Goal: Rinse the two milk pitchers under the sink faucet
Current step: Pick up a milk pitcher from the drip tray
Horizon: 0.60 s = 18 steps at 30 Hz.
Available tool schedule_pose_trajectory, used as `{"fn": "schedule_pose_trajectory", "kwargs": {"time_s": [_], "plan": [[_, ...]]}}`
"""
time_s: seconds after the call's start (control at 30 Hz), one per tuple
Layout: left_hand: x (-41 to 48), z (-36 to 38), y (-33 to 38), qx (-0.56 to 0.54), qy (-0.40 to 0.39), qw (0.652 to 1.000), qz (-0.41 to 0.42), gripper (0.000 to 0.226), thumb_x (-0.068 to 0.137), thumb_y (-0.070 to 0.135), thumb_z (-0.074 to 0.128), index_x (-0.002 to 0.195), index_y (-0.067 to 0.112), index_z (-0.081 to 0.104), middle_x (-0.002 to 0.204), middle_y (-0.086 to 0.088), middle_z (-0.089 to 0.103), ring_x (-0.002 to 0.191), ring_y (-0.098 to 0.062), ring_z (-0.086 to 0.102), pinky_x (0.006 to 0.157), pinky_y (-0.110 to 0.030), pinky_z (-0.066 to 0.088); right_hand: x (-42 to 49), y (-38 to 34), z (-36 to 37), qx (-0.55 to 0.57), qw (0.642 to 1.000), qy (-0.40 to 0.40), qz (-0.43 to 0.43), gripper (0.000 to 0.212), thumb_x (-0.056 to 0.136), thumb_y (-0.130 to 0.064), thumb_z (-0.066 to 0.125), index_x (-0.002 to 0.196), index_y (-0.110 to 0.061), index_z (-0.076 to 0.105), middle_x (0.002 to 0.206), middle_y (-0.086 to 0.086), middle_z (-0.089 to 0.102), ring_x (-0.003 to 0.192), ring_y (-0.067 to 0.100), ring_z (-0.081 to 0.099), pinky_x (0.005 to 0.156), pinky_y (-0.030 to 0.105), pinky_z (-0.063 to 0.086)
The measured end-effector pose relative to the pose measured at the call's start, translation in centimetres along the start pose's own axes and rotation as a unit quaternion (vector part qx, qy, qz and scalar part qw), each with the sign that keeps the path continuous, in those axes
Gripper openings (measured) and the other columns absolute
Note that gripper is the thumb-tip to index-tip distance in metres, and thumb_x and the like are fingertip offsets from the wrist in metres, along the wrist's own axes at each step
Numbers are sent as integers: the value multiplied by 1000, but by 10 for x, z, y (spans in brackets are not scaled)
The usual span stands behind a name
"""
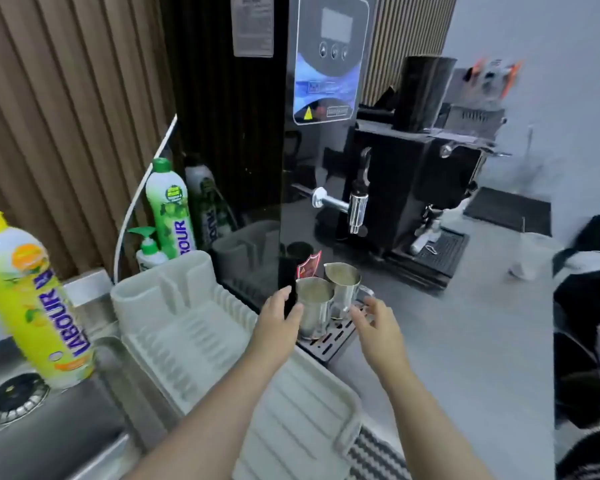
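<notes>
Pitchers, near point(314, 308) and far point(343, 284), stand unrinsed on the drip tray point(329, 348), left hand point(278, 318) and right hand point(374, 323) flanking them with open grip, sink point(49, 420) still ahead

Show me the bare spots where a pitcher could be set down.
Free: the grey counter right of the drip tray, in front of the espresso machine, and the sink basin by the drain. Crowded: the drip tray holds both pitchers; the ribbed dish rack fills the space between.
</notes>
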State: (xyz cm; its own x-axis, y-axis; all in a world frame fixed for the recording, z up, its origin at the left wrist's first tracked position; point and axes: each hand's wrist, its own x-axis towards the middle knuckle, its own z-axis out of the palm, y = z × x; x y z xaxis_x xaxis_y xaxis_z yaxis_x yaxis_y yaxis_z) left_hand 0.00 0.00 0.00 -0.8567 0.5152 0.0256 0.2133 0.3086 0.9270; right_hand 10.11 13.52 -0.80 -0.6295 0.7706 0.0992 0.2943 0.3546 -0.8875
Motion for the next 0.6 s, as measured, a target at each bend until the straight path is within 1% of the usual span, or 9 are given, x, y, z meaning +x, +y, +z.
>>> {"fn": "schedule_pose_trajectory", "kwargs": {"time_s": [0.07, 0.13, 0.2, 0.27, 0.33, 0.4, 0.47, 0.53, 0.6], "plan": [[13, 13, 1, -38, -5, 998, -55, 49, 97, 30, 40, 144, 18, 33, 150, -3, 38, 136, -18, 37, 110, -31, 28, 8, 4, 3, 31, 995, -71, 54, 35, 91, -42, 50, 117, -21, 58, 113, -4, 57, 105, 16, 54, 92, 32, 41], [21, 23, -1, -46, -8, 996, -72, 51, 97, 33, 38, 146, 20, 31, 151, -2, 38, 137, -18, 36, 112, -33, 28, 12, 12, 8, 68, 987, -126, 79, 30, 91, -45, 48, 103, -22, 62, 105, -2, 63, 100, 20, 58, 91, 35, 45], [23, 30, -7, -53, -9, 996, -67, 52, 97, 34, 37, 146, 21, 30, 152, 0, 35, 139, -17, 34, 114, -35, 27, 16, 19, 13, 105, 979, -149, 88, 27, 90, -44, 48, 86, -20, 59, 93, 3, 60, 95, 29, 57, 85, 36, 46], [20, 30, -5, -73, -4, 996, -59, 49, 97, 32, 38, 145, 24, 33, 149, 2, 37, 136, -17, 37, 114, -37, 29, 15, 18, 14, 156, 971, -165, 81, 22, 92, -36, 48, 76, -22, 54, 91, 1, 58, 90, 21, 55, 79, 31, 46], [13, 25, -4, -115, -10, 992, -41, 35, 97, 28, 39, 129, 39, 46, 137, 4, 48, 121, -14, 49, 107, -38, 38, 10, 11, 10, 185, 965, -172, 67, 22, 94, -29, 46, 76, -19, 55, 92, -1, 61, 90, 14, 55, 82, 31, 52], [-1, 14, 1, -148, -12, 989, -4, 30, 97, 26, 40, 112, 50, 48, 126, 10, 54, 111, -4, 54, 96, -28, 44, 0, -1, 4, 191, 965, -174, 52, 23, 95, -28, 47, 80, -12, 55, 95, 1, 64, 91, 12, 56, 88, 35, 54], [-20, -5, 5, -149, 4, 988, 27, 28, 97, 24, 43, 116, 44, 48, 121, 14, 55, 107, 3, 54, 87, -19, 43, -15, -16, 0, 189, 964, -185, 30, 24, 95, -30, 47, 82, -11, 54, 104, 5, 66, 96, 11, 58, 91, 36, 54], [-40, -28, 0, -129, 37, 989, 57, 29, 95, 25, 48, 119, 41, 47, 124, 11, 55, 110, -1, 53, 89, -18, 42, -34, -34, 0, 199, 957, -210, 7, 23, 95, -30, 47, 80, -14, 56, 111, 7, 65, 98, 8, 59, 92, 37, 54], [-63, -56, -9, -106, 70, 989, 81, 35, 87, 37, 54, 121, 42, 46, 128, 14, 52, 119, 2, 48, 93, -16, 42, -57, -53, 6, 211, 945, -249, -14, 22, 95, -29, 48, 77, -19, 57, 104, 5, 67, 98, 6, 60, 92, 39, 54]]}}
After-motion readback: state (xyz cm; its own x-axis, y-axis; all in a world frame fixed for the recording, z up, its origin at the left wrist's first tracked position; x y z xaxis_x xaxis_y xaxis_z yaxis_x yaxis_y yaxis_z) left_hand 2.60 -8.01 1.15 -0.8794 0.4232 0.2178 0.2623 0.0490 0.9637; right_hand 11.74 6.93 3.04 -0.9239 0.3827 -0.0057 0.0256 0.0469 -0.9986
